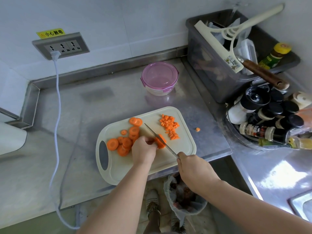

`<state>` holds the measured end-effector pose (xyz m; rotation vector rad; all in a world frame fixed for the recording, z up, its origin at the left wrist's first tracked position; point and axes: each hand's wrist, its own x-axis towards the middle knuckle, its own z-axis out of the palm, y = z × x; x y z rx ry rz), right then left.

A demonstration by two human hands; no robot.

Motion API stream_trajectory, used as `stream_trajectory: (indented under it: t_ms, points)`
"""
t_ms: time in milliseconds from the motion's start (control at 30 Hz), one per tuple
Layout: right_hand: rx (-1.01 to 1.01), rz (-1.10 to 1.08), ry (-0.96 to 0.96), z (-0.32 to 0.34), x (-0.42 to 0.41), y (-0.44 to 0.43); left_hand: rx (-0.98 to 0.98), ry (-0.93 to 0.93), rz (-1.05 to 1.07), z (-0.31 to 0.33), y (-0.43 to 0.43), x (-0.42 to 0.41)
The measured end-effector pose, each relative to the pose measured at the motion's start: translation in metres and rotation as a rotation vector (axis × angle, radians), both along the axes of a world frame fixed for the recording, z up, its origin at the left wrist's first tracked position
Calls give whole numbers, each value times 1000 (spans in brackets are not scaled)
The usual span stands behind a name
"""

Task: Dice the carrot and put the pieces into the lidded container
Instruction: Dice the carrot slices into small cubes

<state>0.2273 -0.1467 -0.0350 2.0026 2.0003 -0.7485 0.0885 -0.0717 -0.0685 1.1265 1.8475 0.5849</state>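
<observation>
Left hand (143, 150) pinches stacked carrot slices (160, 141) mid-cutting board (182, 149); right hand (194, 168) grips the knife (158, 137) across them. Dice (169, 125) at two o'clock, closed container (159, 78) at twelve.

A stainless steel counter (109, 98) runs along a white wall. Above its back left corner, a triple wall socket (60, 46) sits under a yellow warning label (50, 33). A white cable (58, 92) plugged into it trails across the counter's left side. At the back right corner stands a grey tub (207, 68) holding a cream squeegee (219, 46) and a yellow-capped bottle (274, 55). Black-capped spice jars (270, 115) crowd the right edge.
</observation>
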Motion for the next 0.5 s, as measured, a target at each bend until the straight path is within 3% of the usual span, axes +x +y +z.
stream_trajectory:
  t_ms: [500]
  points:
    - [-52,42,-19,0,0,4,-16,12,-37,2,1,0]
